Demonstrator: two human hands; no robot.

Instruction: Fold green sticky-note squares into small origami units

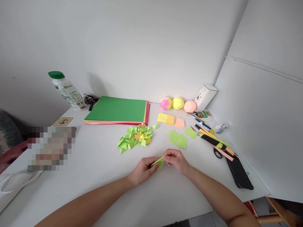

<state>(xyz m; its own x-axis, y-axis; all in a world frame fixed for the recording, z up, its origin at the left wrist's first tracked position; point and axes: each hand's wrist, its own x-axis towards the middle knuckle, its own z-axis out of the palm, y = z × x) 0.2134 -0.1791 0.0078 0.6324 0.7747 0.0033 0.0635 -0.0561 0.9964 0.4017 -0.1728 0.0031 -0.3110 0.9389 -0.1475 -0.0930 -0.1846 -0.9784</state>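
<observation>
A light green paper square (159,163), partly folded over, is held just above the white table. My left hand (145,170) grips its left side between thumb and fingers. With thumb and fingertips, my right hand (177,160) pinches the upper right corner. Beyond my left hand lies a heap of small folded paper pieces (132,138), mostly green with some yellow and orange. Several flat green paper squares (178,139) are spread out beyond my right hand, and one more green square (190,132) lies to their right.
Yellow and orange note pads (166,119) and a peach pad (180,122) lie behind the squares. Three faceted paper balls (178,103) stand by the wall. Coloured sheets (118,109) and a bottle (68,93) are at back left; scissors (217,153) and a black case (239,173) at right.
</observation>
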